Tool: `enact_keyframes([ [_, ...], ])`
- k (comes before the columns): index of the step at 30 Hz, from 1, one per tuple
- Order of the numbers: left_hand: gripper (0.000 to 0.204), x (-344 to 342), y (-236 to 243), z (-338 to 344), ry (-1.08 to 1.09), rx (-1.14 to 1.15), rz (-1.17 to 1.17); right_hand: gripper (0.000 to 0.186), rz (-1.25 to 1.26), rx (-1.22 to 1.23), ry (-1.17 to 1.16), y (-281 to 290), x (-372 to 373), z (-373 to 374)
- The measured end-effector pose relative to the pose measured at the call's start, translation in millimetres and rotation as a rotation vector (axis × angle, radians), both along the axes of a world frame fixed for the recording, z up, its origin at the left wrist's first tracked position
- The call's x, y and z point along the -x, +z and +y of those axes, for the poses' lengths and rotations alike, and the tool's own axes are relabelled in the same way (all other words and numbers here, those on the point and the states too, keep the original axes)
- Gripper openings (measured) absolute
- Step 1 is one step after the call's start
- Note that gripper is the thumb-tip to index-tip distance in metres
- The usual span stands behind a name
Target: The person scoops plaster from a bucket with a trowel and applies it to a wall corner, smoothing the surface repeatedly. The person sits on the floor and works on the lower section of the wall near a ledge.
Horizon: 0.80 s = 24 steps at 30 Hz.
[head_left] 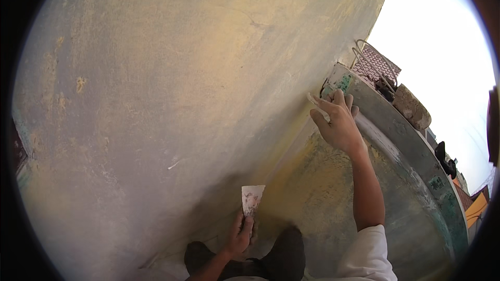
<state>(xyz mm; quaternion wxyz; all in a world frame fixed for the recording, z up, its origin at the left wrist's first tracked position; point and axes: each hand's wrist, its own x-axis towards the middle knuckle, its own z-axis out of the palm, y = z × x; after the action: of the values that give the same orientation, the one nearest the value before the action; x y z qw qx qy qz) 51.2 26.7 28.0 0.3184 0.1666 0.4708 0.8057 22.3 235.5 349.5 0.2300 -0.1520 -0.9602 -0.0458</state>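
In my left hand (240, 234), low in the middle of the view, the fingers wrap round a putty knife (253, 198). Its flared, pale-smeared blade points up, away from me. My right hand (337, 119) reaches to the corner where the large plastered wall (172, 73) meets a low parapet (396, 119). The index finger stretches toward the wall with the thumb apart below it, and the other fingers bend loosely over the parapet's end. A pale whitish smear or lump (312, 98) shows at the index fingertip; I cannot tell whether it sticks to the finger or the wall.
On the parapet's top lie a patterned reddish piece (374, 65) with looped cable or wire, a rough block (412, 106) and a small dark object (445, 160). Bright sky and rooftops show beyond it. My dark-clad knees (286, 252) are close to the wall.
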Motion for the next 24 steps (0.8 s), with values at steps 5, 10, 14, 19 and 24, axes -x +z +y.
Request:
enact_keyframes([
  [5,0.043,10.7,34.5,-17.5,-0.337,-0.502,-0.135,0.06,0.051,0.878,0.67,-100.0,-61.1,11.2],
  [10,0.04,9.1,74.3,-20.3,-0.357,-0.515,-0.047,0.099,0.137,1.601,0.912,-172.8,-62.9,11.0],
  [14,0.04,-2.2,80.7,-12.1,-0.348,-0.462,-0.096,0.1,0.14,1.583,1.064,-185.6,-65.4,-8.1],
  [19,0.041,-14.4,93.0,-13.0,-0.549,-0.407,-0.332,0.077,0.211,1.133,1.19,-171.6,-70.4,20.0],
  [24,0.042,-27.7,108.4,-18.0,-0.709,-0.327,-0.446,0.039,0.147,0.816,1.188,-156.2,-85.3,45.0],
])
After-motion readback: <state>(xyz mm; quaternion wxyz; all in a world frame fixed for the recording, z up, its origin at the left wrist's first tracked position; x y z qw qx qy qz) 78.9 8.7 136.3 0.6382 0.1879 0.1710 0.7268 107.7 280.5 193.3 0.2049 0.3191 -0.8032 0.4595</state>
